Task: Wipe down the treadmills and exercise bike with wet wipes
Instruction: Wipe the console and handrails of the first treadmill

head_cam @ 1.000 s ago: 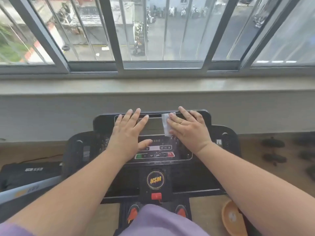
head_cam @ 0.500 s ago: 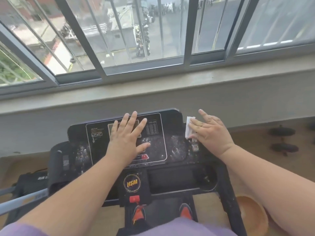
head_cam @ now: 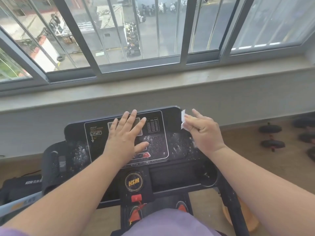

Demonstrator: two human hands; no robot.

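We are standing under a barred window [head_cam: 136, 31] with a pale stone sill [head_cam: 153, 86], facing the black treadmill console [head_cam: 177, 143], glossy and speckled with droplets. Our left hand [head_cam: 126, 138] is lying flat, fingers spread, on the panel. Our right hand [head_cam: 204, 132] is pinching a white wet wipe [head_cam: 183, 119] at the console's upper right corner. Dumbbells [head_cam: 271, 137] are lying on the wooden floor well to the right.
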